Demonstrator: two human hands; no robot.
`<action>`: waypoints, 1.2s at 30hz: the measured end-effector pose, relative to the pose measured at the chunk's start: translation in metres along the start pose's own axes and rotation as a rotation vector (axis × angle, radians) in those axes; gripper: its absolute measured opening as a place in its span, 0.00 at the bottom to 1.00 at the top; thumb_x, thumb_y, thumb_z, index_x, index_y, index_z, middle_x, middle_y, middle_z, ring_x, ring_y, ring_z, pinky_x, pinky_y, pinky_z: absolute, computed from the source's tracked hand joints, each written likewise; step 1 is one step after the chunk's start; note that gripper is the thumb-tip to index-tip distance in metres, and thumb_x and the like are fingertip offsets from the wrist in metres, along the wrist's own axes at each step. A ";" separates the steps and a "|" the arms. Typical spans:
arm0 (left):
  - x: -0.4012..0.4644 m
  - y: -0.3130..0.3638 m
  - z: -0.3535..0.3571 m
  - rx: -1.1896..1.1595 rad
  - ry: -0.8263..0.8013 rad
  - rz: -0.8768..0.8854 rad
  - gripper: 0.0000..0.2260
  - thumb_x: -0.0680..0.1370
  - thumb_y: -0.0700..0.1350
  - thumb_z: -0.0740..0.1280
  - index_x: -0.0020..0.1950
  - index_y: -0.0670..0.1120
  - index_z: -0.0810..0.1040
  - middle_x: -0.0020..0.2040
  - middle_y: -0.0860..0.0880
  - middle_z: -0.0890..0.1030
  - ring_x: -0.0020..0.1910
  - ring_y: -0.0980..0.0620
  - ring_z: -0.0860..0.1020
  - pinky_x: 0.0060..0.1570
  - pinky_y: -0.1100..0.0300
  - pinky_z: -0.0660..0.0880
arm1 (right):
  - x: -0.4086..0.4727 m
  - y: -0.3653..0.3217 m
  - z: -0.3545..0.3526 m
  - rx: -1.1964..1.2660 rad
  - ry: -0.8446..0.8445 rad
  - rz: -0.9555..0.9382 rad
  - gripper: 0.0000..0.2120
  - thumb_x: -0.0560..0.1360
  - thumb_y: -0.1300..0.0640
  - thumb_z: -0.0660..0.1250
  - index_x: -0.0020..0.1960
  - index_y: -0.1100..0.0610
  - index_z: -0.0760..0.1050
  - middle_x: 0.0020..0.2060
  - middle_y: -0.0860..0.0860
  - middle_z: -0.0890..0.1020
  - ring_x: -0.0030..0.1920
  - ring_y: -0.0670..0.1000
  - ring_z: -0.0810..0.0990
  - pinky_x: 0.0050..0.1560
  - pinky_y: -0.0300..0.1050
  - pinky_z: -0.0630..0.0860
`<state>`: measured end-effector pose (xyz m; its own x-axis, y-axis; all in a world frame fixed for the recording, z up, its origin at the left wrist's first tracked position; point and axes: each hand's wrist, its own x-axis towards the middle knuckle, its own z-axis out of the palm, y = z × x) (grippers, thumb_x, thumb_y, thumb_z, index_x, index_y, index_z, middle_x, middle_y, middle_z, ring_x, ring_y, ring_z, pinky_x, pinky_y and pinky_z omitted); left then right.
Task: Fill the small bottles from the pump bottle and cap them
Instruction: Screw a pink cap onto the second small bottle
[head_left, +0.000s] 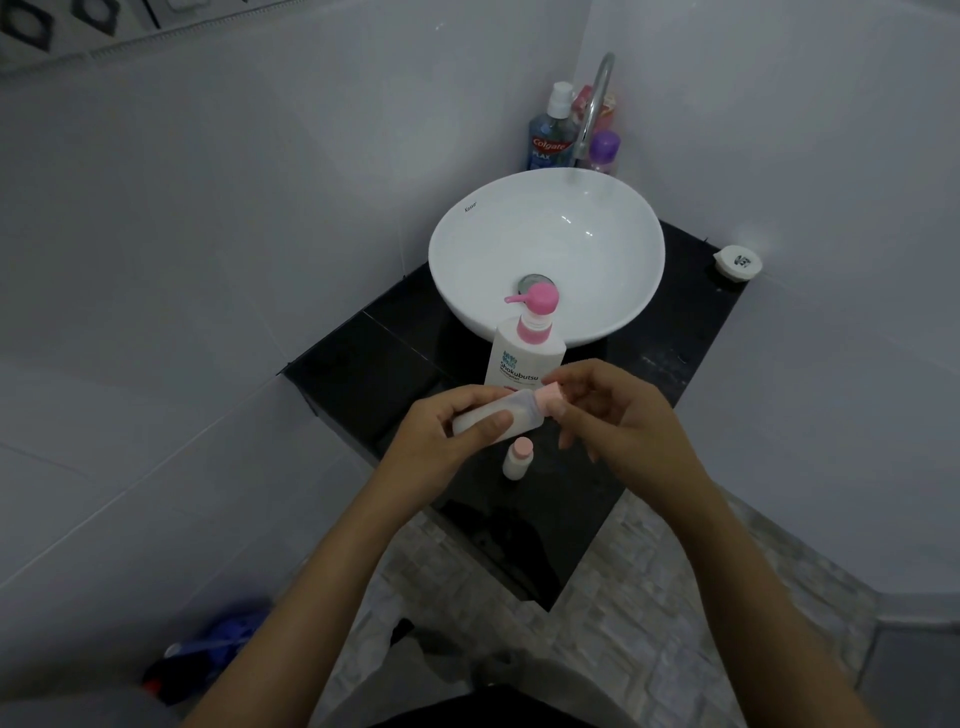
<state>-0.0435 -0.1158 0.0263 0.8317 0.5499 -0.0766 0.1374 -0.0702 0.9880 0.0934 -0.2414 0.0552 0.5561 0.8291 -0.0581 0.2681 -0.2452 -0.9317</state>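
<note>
My left hand (441, 423) grips a small translucent bottle (511, 410) lying sideways, its neck pointing right. My right hand (613, 410) pinches the bottle's pale pink cap (549, 397) between thumb and fingers. Just behind my hands stands the white pump bottle (524, 353) with its pink pump head, upright on the black counter (374, 364). A second small bottle (517, 458) with a pink cap on stands upright on the counter below my hands.
A white bowl basin (545, 228) sits on the counter behind the pump bottle, with a curved tap (595, 104) over it. Mouthwash and other bottles (550, 135) crowd the back corner. A small white jar (737, 261) stands at the counter's right end. White tiled walls close in on both sides.
</note>
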 end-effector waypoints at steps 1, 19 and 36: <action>0.000 0.000 0.000 0.001 -0.001 -0.001 0.09 0.76 0.41 0.66 0.55 0.49 0.78 0.48 0.58 0.80 0.45 0.69 0.78 0.42 0.76 0.73 | 0.001 0.001 0.001 -0.017 0.019 0.008 0.08 0.75 0.56 0.68 0.51 0.58 0.78 0.38 0.53 0.83 0.30 0.45 0.79 0.29 0.28 0.71; -0.008 -0.009 -0.001 -0.083 0.050 -0.066 0.12 0.74 0.41 0.68 0.58 0.44 0.80 0.51 0.53 0.82 0.46 0.66 0.79 0.42 0.74 0.74 | 0.000 0.006 0.015 -0.073 0.026 0.049 0.05 0.76 0.56 0.64 0.48 0.56 0.78 0.23 0.39 0.79 0.21 0.39 0.74 0.25 0.26 0.68; -0.020 -0.001 -0.011 -0.201 0.076 -0.112 0.10 0.73 0.38 0.69 0.50 0.51 0.81 0.41 0.62 0.84 0.43 0.68 0.80 0.38 0.75 0.74 | -0.003 0.006 0.024 0.039 -0.020 0.056 0.07 0.77 0.56 0.64 0.51 0.56 0.79 0.27 0.49 0.80 0.21 0.43 0.72 0.23 0.32 0.70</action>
<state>-0.0658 -0.1173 0.0283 0.7737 0.6062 -0.1842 0.1101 0.1576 0.9813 0.0743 -0.2329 0.0412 0.5533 0.8247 -0.1171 0.2061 -0.2718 -0.9400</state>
